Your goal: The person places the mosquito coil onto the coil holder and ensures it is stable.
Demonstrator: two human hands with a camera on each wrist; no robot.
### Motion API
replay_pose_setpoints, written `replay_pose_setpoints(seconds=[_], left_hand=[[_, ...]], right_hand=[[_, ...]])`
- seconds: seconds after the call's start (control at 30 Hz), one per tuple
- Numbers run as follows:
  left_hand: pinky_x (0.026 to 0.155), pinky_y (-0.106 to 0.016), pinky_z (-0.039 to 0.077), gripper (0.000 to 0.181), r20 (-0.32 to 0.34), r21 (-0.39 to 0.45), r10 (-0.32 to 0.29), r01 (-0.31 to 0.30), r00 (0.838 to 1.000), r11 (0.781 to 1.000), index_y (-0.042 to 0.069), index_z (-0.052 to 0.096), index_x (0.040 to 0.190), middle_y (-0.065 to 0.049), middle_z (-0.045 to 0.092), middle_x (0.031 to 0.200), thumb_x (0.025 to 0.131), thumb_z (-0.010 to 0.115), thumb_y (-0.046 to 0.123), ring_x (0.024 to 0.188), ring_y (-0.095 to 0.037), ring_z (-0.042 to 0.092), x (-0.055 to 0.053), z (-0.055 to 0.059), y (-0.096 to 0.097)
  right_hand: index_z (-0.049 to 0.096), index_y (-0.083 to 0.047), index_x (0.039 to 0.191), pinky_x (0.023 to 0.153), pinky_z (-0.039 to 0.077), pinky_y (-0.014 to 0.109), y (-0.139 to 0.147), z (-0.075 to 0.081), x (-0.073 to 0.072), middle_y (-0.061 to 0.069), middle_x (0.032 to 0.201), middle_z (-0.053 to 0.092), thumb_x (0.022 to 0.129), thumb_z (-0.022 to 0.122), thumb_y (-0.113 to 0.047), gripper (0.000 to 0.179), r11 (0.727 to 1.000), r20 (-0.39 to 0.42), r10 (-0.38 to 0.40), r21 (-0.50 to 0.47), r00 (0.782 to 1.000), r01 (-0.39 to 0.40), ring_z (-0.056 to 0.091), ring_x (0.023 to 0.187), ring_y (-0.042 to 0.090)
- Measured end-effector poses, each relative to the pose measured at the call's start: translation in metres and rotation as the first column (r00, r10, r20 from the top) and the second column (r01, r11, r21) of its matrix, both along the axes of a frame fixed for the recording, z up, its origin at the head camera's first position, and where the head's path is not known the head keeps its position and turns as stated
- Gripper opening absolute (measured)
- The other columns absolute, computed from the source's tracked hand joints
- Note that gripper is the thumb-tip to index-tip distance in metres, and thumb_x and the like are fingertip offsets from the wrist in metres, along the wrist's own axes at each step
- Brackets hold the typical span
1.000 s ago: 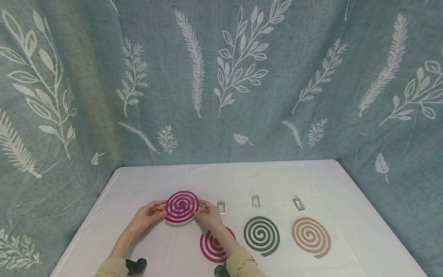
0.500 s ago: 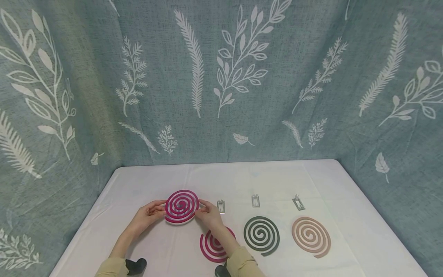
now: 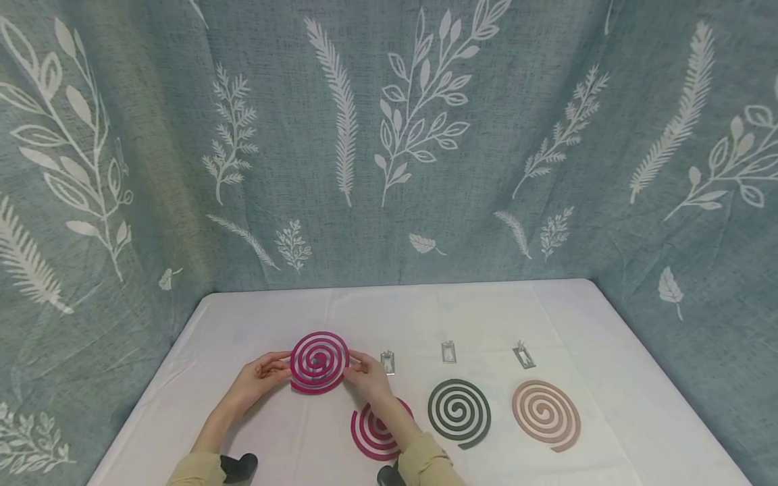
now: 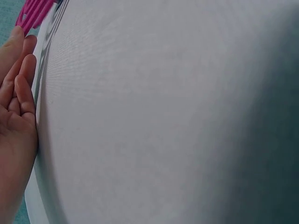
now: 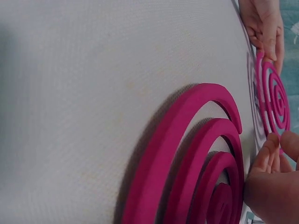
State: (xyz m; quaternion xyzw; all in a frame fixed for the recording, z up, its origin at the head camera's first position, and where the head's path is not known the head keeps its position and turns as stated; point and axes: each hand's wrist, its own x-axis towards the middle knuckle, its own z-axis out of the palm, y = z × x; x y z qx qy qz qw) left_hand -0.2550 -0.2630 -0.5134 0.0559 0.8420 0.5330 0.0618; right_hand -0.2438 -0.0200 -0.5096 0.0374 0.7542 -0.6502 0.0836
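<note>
We hold the first magenta coil (image 3: 321, 359) just above the white table (image 3: 620, 412): our left hand (image 3: 255, 379) pinches its left edge and our right hand (image 3: 369, 383) its right edge. We judge the work to be at an early stage, with only this coil in hand. Three items appear to remain: the second magenta coil (image 3: 381, 426), partly hidden by our right forearm, the green coil (image 3: 458, 408) and the tan coil (image 3: 545, 412), all lying flat. The left metal frame (image 3: 392, 364), middle metal frame (image 3: 443, 352) and right metal frame (image 3: 519, 358) lie beyond these, apart from every coil.
</note>
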Motion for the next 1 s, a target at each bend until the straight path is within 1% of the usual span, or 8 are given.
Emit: replay_pose_setpoints(seconds=[0.27, 0.47, 0.57, 0.63, 0.8, 0.87, 1.0], left_hand=[[0.079, -0.013, 0.047, 0.05, -0.011, 0.001, 0.019, -0.019, 1.0, 1.0, -0.002, 0.048, 0.133, -0.018, 0.063, 0.112, 0.091, 0.063, 0.022, 0.087, 0.005, 0.056, 0.001, 0.0, 0.0], [0.079, -0.013, 0.047, 0.05, -0.002, 0.009, 0.032, -0.032, 0.999, 0.999, -0.002, 0.047, 0.133, -0.018, 0.063, 0.114, 0.092, 0.062, 0.022, 0.088, 0.005, 0.056, 0.0, -0.002, 0.0], [0.08, -0.013, 0.046, 0.05, 0.004, 0.023, 0.046, -0.046, 0.999, 0.999, -0.001, 0.047, 0.133, -0.018, 0.063, 0.115, 0.092, 0.062, 0.022, 0.088, 0.005, 0.056, -0.001, -0.002, 0.0], [0.08, -0.013, 0.046, 0.05, 0.005, 0.026, 0.048, -0.049, 0.999, 0.998, -0.001, 0.047, 0.134, -0.018, 0.062, 0.115, 0.092, 0.062, 0.022, 0.088, 0.006, 0.056, -0.001, -0.003, 0.0], [0.081, -0.011, 0.045, 0.051, 0.009, 0.026, 0.053, -0.053, 0.999, 0.998, 0.0, 0.046, 0.135, -0.018, 0.062, 0.117, 0.092, 0.062, 0.024, 0.089, 0.007, 0.055, -0.001, -0.002, -0.001], [0.082, -0.011, 0.045, 0.052, 0.01, 0.031, 0.058, -0.058, 0.998, 0.998, 0.001, 0.046, 0.135, -0.018, 0.061, 0.118, 0.092, 0.062, 0.025, 0.09, 0.008, 0.055, -0.001, -0.001, -0.001], [0.083, -0.009, 0.044, 0.052, 0.01, 0.035, 0.069, -0.069, 0.998, 0.997, 0.001, 0.045, 0.136, -0.019, 0.061, 0.119, 0.093, 0.061, 0.025, 0.091, 0.01, 0.054, 0.001, 0.001, 0.0]], right_hand=[[0.058, -0.005, 0.127, 0.063, 0.041, 0.02, 0.0, 0.002, 0.0, 0.001, 0.082, 0.061, 0.086, 0.065, -0.012, 0.042, 1.0, -0.001, -0.004, 0.008, 1.0, 0.004, 0.048, 0.069, 0.008], [0.053, -0.004, 0.131, 0.072, 0.047, 0.024, 0.001, 0.002, -0.002, 0.003, 0.086, 0.062, 0.086, 0.066, -0.015, 0.048, 1.0, 0.024, 0.003, 0.021, 1.0, -0.003, 0.053, 0.074, 0.009], [0.051, -0.002, 0.133, 0.072, 0.048, 0.025, 0.003, 0.002, -0.004, 0.002, 0.085, 0.059, 0.086, 0.066, -0.014, 0.051, 1.0, 0.047, 0.012, 0.001, 0.999, -0.012, 0.052, 0.075, 0.01], [0.049, -0.001, 0.134, 0.073, 0.048, 0.026, 0.004, 0.003, -0.005, 0.003, 0.086, 0.06, 0.086, 0.066, -0.014, 0.053, 1.0, 0.057, 0.024, -0.008, 0.998, -0.023, 0.053, 0.076, 0.01], [0.044, 0.002, 0.136, 0.081, 0.05, 0.032, 0.008, 0.008, -0.004, 0.01, 0.094, 0.065, 0.087, 0.065, -0.015, 0.056, 0.998, 0.063, 0.067, -0.023, 0.996, -0.065, 0.059, 0.083, 0.014], [0.044, 0.003, 0.135, 0.081, 0.05, 0.033, 0.01, 0.011, -0.004, 0.012, 0.096, 0.064, 0.087, 0.065, -0.015, 0.056, 0.997, 0.058, 0.078, -0.024, 0.995, -0.077, 0.06, 0.083, 0.015], [0.044, 0.003, 0.135, 0.076, 0.049, 0.03, 0.016, 0.014, -0.002, 0.012, 0.096, 0.063, 0.087, 0.065, -0.016, 0.056, 0.995, 0.041, 0.098, -0.003, 0.994, -0.098, 0.058, 0.081, 0.015]])
